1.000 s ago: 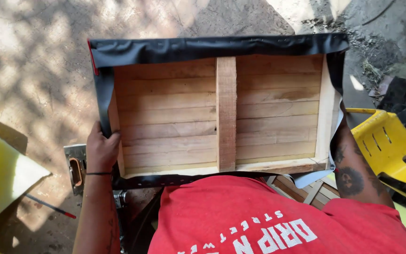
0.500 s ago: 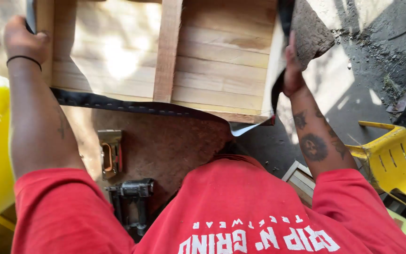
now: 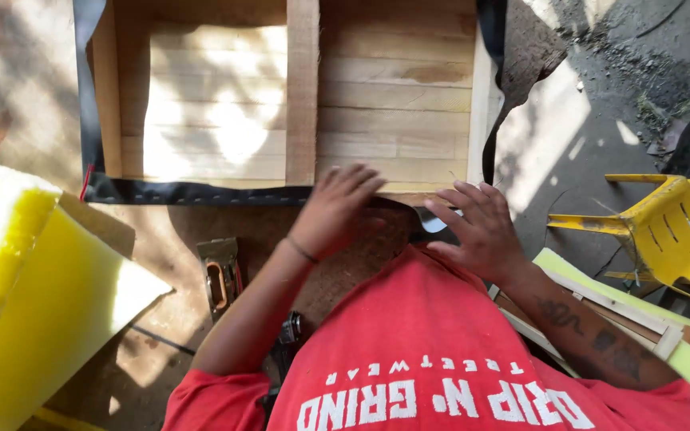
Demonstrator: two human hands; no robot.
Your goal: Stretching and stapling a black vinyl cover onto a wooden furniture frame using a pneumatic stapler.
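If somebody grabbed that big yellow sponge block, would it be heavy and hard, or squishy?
Probably squishy and light for its size: the yellow foam block has a porous, crumbly-looking edge. It would likely bend rather than stay stiff. Its flat, wide faces suggest it won't roll.

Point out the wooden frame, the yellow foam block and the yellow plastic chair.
wooden frame (image 3: 302, 88), head view, on its centre brace.
yellow foam block (image 3: 33, 319), head view, on its shaded side face.
yellow plastic chair (image 3: 672, 231), head view, on its slotted seat.
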